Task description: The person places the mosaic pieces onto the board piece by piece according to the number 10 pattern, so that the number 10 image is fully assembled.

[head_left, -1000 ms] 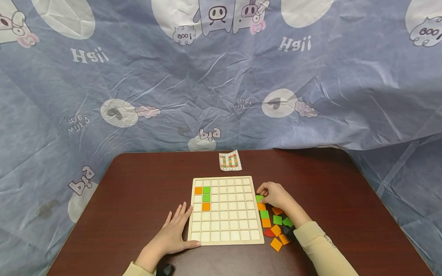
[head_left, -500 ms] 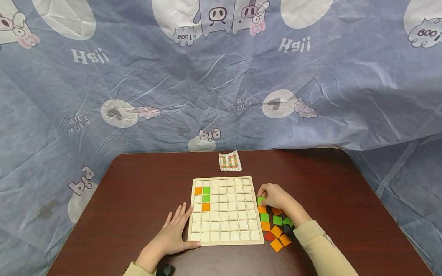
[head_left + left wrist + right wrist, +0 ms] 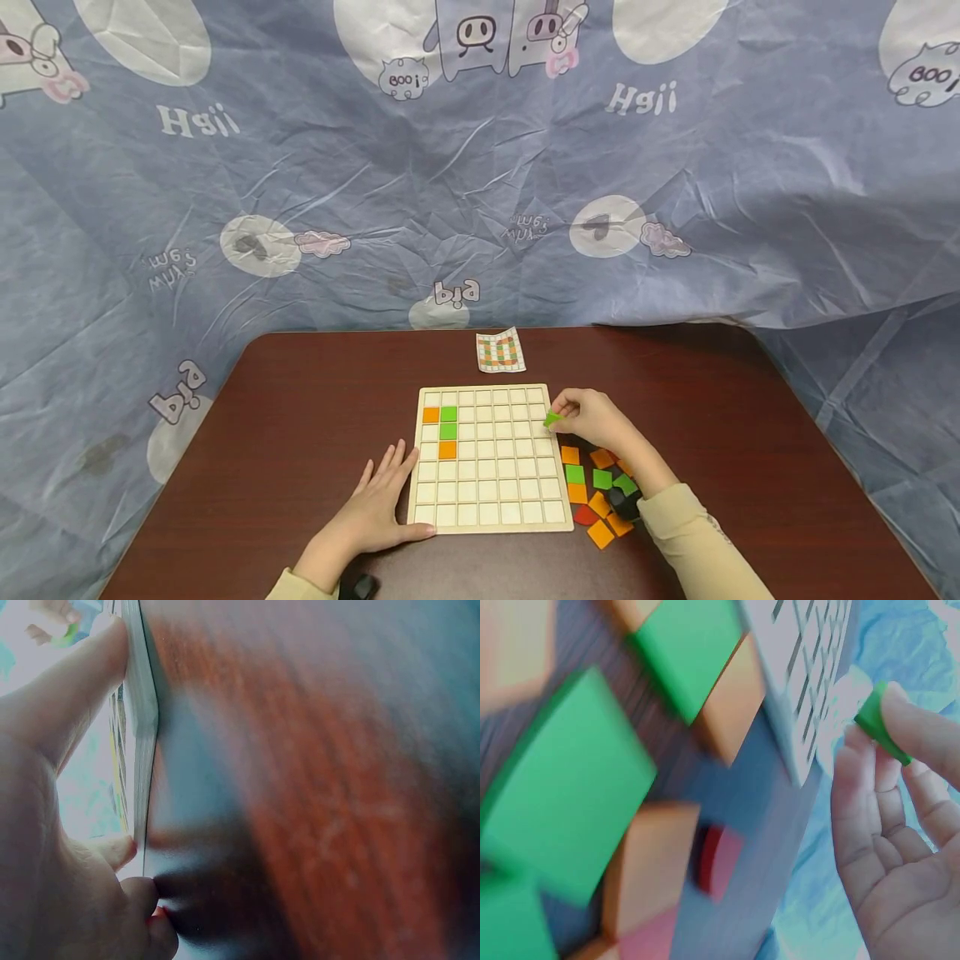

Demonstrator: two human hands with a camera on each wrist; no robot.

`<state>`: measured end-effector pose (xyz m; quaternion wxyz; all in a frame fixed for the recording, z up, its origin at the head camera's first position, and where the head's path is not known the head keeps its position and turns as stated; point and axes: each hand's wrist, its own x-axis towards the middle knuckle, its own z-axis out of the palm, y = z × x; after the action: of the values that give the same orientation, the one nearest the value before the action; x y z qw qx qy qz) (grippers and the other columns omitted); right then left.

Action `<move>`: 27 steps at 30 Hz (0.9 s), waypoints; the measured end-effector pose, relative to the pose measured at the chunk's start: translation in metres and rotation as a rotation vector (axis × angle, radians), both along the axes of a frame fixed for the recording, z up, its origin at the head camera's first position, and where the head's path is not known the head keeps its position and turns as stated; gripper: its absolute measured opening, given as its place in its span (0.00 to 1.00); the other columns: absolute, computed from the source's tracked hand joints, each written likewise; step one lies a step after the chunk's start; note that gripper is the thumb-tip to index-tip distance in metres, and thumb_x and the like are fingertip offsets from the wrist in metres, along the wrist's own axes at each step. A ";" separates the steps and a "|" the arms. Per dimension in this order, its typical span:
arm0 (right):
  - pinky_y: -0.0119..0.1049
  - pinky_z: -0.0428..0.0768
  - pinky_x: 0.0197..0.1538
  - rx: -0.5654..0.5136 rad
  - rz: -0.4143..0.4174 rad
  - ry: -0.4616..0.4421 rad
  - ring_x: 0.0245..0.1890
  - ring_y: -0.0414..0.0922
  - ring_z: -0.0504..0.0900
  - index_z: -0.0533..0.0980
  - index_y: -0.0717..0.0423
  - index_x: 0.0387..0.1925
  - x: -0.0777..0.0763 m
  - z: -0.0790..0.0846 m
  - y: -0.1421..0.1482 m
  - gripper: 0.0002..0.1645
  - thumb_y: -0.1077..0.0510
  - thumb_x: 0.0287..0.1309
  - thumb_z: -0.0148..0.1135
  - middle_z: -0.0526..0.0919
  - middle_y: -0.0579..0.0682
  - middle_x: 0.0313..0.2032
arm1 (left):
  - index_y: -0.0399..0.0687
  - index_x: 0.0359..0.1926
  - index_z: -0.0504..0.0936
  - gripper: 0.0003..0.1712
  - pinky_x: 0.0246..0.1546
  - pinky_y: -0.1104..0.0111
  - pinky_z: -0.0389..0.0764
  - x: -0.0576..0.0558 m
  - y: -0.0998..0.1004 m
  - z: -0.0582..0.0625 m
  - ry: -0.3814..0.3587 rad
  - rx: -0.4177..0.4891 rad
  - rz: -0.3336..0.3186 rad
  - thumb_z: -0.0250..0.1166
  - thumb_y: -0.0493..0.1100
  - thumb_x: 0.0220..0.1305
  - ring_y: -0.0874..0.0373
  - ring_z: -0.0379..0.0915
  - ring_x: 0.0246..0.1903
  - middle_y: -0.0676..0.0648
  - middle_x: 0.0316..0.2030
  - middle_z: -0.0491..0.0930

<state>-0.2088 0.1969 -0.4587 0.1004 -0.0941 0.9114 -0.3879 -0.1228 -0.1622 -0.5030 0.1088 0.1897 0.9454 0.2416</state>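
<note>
A pale wooden grid board [image 3: 502,528] lies on the table. Its left side holds two green tiles, one of them the upper green tile [image 3: 448,413], and two orange tiles, one being the lower orange tile [image 3: 447,450]. My left hand [image 3: 375,510] rests with spread fingers against the board's left edge, thumb at the near left corner. Between thumb and fingers, my right hand [image 3: 594,418] pinches a green tile [image 3: 552,418], tilted above the board's right edge. In the right wrist view that green tile [image 3: 881,724] sits at the fingertips.
Right of the board lie several loose green and orange tiles, among them an orange tile [image 3: 601,534], a green tile [image 3: 603,479] and a red piece [image 3: 585,516]. A small paper with a coloured grid pattern [image 3: 501,352] lies beyond the board. A patterned cloth [image 3: 480,167] hangs behind the table.
The right hand has picked up the green tile from the top of the row beside the board and moved slightly left and away with it. The left hand has stayed put.
</note>
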 end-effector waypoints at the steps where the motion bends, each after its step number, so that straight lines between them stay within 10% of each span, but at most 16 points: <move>1: 0.34 0.78 0.38 -0.030 -0.005 -0.009 0.31 0.42 0.77 0.81 0.55 0.33 0.000 0.001 -0.004 0.08 0.61 0.52 0.74 0.81 0.48 0.31 | 0.40 0.77 0.52 0.66 0.73 0.38 0.44 0.000 0.000 0.000 -0.001 0.001 -0.001 0.71 0.70 0.48 0.39 0.40 0.77 0.34 0.77 0.46; 15: 0.34 0.80 0.39 -0.335 0.000 -0.089 0.35 0.42 0.82 0.81 0.55 0.41 0.007 -0.005 -0.069 0.15 0.58 0.52 0.74 0.84 0.51 0.38 | 0.40 0.77 0.52 0.66 0.72 0.37 0.43 -0.001 0.000 0.001 -0.015 0.016 -0.009 0.72 0.70 0.48 0.39 0.39 0.77 0.33 0.76 0.45; 27: 0.34 0.81 0.37 -0.365 0.050 -0.092 0.33 0.40 0.81 0.82 0.57 0.38 0.019 -0.015 -0.114 0.12 0.58 0.51 0.74 0.85 0.50 0.36 | 0.40 0.77 0.51 0.66 0.73 0.38 0.43 0.000 0.000 0.001 -0.021 0.009 0.000 0.71 0.70 0.48 0.39 0.39 0.77 0.33 0.77 0.45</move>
<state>-0.1901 0.0832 -0.4736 0.1330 -0.1156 0.8176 -0.5481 -0.1226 -0.1618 -0.5016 0.1179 0.1876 0.9431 0.2477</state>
